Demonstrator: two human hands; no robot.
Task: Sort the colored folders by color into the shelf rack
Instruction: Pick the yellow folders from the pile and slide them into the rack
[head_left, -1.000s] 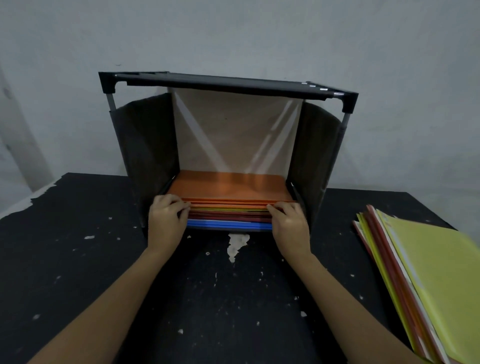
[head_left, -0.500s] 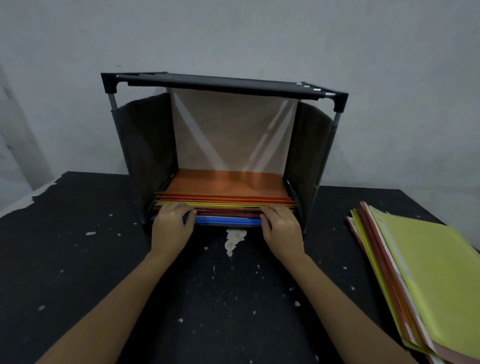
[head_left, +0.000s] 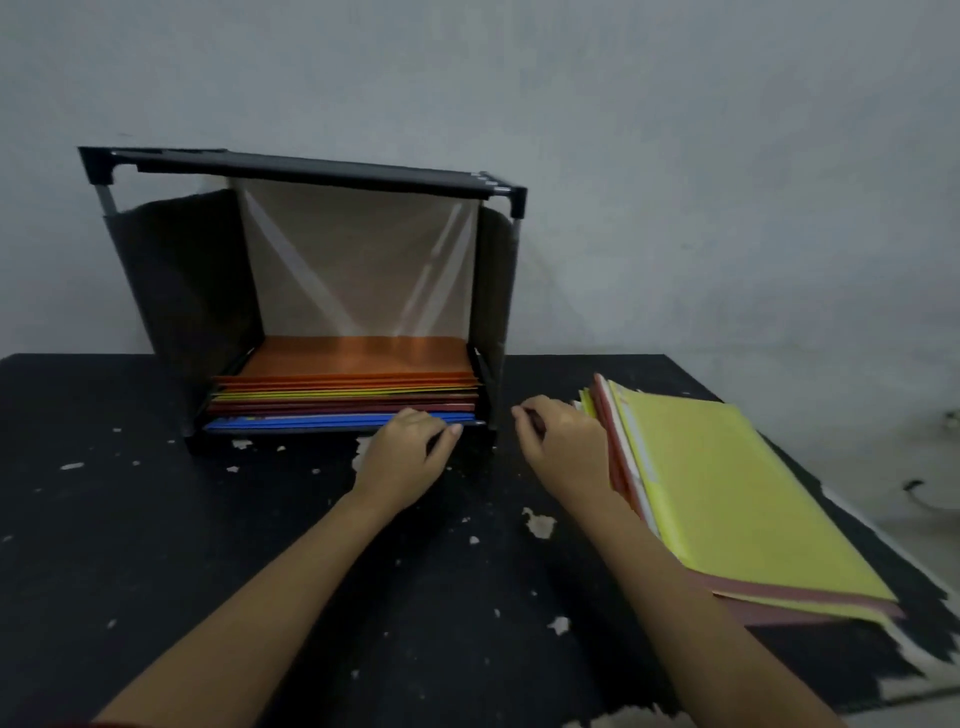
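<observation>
Sorted folders (head_left: 343, 396) lie stacked in the shelf rack (head_left: 182, 291), centre left, orange on top. The left grip (head_left: 410, 452) sits curled and empty at their front edge; the right grip (head_left: 563, 441) curls against the loose folder pile (head_left: 727, 493) at right, hold unclear.

Pile (head_left: 737, 499): lower folders show edges only. Left hand (head_left: 410, 452) hides part of blue folder (head_left: 311, 422) edge. Forearms (head_left: 270, 613) cut by bottom edge.
</observation>
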